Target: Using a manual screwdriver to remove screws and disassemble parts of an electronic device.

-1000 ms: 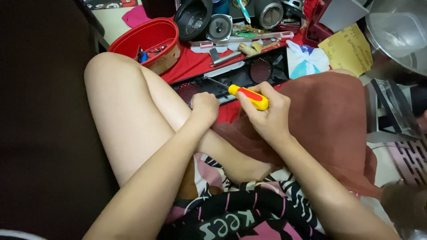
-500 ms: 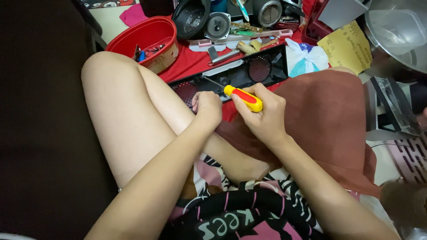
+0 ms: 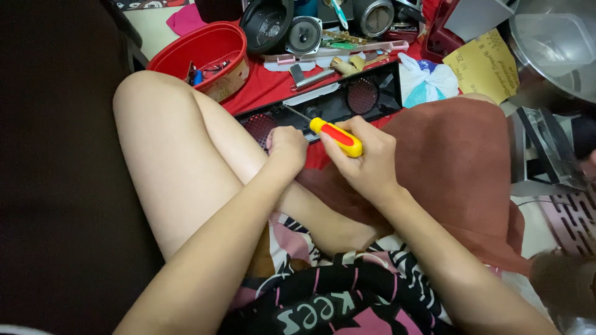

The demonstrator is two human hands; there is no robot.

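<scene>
Your right hand [image 3: 366, 162] is closed around the yellow-and-red screwdriver [image 3: 336, 136], its shaft angled up-left over the black speaker grille [image 3: 335, 102]. Your left hand [image 3: 287, 144] is curled into a loose fist on the grille's near edge; whether it holds anything is hidden

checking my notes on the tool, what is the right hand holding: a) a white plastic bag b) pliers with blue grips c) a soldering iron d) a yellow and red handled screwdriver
d: the right hand grips a yellow and red handled screwdriver, its thin shaft pointing up-left over the black speaker grille panel beside the left hand.
</scene>
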